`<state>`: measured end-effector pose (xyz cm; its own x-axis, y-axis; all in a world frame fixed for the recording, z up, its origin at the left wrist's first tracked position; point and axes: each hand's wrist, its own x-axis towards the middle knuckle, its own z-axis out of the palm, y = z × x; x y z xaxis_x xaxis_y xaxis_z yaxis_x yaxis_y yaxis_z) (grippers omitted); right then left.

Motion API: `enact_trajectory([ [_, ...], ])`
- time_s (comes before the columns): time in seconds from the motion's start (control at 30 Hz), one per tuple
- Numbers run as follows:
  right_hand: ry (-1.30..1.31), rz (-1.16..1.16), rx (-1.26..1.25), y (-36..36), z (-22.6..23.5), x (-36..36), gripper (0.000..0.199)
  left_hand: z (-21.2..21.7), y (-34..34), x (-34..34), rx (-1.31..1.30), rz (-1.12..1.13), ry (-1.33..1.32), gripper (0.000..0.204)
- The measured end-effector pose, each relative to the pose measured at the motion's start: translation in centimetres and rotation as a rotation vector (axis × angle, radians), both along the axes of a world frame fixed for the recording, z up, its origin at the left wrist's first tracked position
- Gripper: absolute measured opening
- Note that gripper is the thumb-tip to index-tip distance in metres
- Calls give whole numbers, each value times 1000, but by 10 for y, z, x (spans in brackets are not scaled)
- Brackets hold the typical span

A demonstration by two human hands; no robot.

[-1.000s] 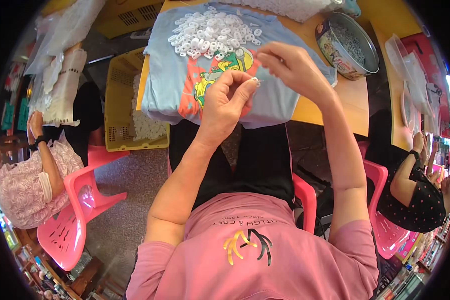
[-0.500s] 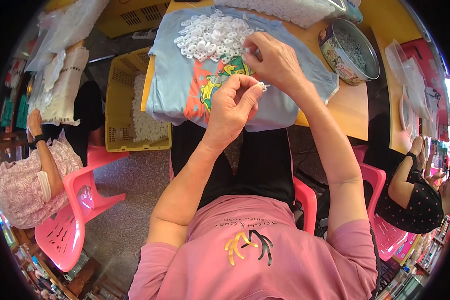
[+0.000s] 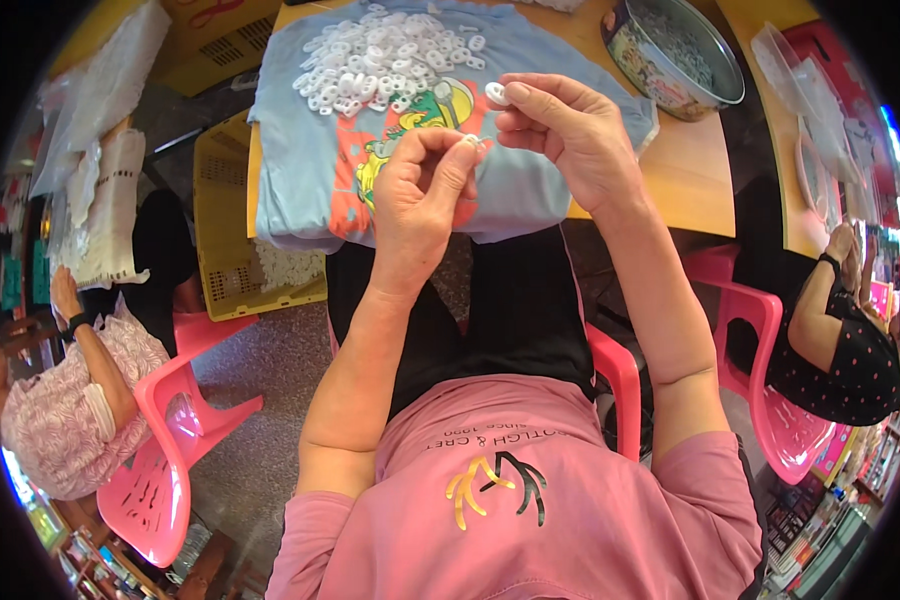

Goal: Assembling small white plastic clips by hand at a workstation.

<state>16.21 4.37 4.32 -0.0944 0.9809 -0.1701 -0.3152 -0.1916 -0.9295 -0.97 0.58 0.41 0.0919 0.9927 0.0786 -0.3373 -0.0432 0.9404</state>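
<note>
Between its thumb and index finger, my left hand pinches a small white plastic piece, mostly covered by the fingertips, with a thin shiny bit sticking out. My right hand holds a white oval plastic piece with holes by its edge, a little above and right of the left fingertips. The two held pieces are apart. Beyond my hands lies a heap of similar white oval pieces on a light blue cloth with an orange, green and yellow print.
A round tin of small grey metal parts stands at the table's far right. Left of the table, a yellow crate holds white pieces. People sit on pink chairs at both sides, one with a hand by a pale cloth bag.
My right hand has come away from the heap with a white oval piece. My left hand keeps its pinch. The view has shifted, so the table sits further up and left.
</note>
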Motion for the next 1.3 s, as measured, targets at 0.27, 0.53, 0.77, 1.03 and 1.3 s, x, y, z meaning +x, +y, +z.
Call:
enact_trajectory([
  [0.27,95,-18,-48,-16,-12,-5,23,-3,1,1,17,0,-1,9],
  [0.53,82,-110,1,-30,-12,-19,28,-5,1,3,10,32,-22,9],
  [0.77,43,-89,107,-34,-18,-27,29,-4,1,4,15,62,2,10],
  [1.03,34,-113,61,-37,-18,-32,23,-5,0,4,25,64,-23,10],
  [1.3,35,-170,67,-35,-13,-34,22,-3,-1,5,12,76,0,10],
])
